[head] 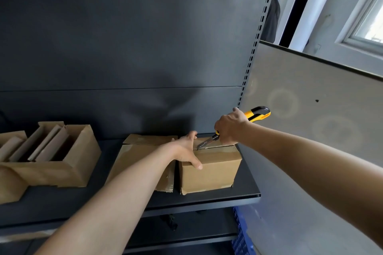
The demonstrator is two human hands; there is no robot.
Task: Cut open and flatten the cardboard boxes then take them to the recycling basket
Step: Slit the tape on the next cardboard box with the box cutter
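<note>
A closed brown cardboard box (211,172) stands at the right end of a dark shelf (207,197). My left hand (186,149) presses on its top left corner, thumb down over the front face. My right hand (229,128) grips a yellow and black utility knife (258,113); the blade tip rests on the taped seam along the box's top. Just left of this box a flattened cardboard box (136,155) leans against it, partly hidden by my left forearm.
An open cardboard box (62,169) holding folded cardboard pieces sits at the shelf's left. A dark back panel rises behind. A grey side panel (310,109) walls off the right. A blue crate (242,238) shows below the shelf.
</note>
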